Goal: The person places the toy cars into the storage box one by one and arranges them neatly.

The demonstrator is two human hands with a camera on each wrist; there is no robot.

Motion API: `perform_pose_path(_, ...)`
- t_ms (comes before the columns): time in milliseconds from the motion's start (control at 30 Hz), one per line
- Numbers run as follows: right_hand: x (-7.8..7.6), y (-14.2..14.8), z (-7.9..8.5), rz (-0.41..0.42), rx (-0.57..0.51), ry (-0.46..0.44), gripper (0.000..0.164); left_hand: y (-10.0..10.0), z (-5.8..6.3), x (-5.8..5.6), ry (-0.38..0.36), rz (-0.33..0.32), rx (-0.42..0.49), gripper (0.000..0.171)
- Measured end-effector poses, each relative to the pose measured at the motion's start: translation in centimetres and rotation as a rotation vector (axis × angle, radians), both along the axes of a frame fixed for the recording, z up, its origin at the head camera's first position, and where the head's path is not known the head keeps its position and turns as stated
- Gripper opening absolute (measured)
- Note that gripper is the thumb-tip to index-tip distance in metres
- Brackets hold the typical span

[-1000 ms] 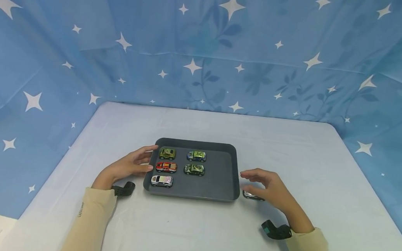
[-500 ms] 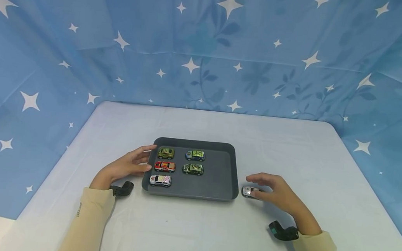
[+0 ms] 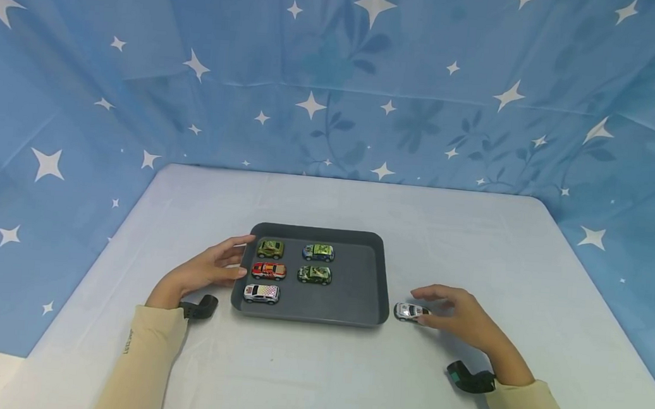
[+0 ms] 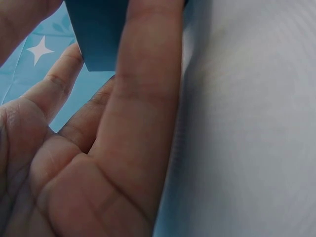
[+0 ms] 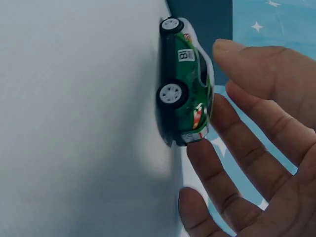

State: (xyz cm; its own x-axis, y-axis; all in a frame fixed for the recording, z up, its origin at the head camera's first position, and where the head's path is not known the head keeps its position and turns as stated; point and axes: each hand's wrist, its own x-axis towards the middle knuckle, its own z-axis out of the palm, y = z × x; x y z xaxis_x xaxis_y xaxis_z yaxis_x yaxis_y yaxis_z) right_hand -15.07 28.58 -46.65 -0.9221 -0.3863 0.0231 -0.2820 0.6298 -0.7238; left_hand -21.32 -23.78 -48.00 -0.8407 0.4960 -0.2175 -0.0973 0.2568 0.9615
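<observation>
My left hand [image 3: 205, 273] touches the left rim of a dark grey tray [image 3: 358, 295], thumb and fingers spread along it. In the left wrist view my extended fingers [image 4: 143, 89] reach the tray's dark wall [image 4: 96, 39]. On the table just right of the tray stands a toy car [image 3: 407, 311], silver-white on top. The right wrist view shows its green side [image 5: 190, 74], with an 18 label and white wheels. My right hand [image 3: 465, 314] hovers around the car's right end, fingers loosely bent and thumb lifted off. Whether a fingertip touches the car, I cannot tell.
Several toy cars stand in the tray: olive green [image 3: 270, 249], red-orange [image 3: 268, 271] and white [image 3: 261, 293] down the left, blue-green [image 3: 318, 252] and dark green [image 3: 314, 275] beside them. A white cloth [image 3: 316, 368] covers the table; a blue starry curtain [image 3: 337, 72] hangs behind.
My right hand has drawn back to the right, uncovering more of the silver-white toy car beside the tray. The left hand has stayed at the tray's rim.
</observation>
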Motion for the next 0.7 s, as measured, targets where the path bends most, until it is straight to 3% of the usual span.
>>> perform_pose_path(400, -0.02, -0.38, -0.27, -0.026, 0.083, -0.029, 0.042, -0.07, -0.04, -0.07, -0.003, 0.014, -0.002, 0.088)
perform_pose_path(700, 0.22, -0.79, -0.23, -0.041, 0.098, 0.006, 0.031, -0.02, 0.01, 0.0, -0.007, 0.01, 0.002, 0.087)
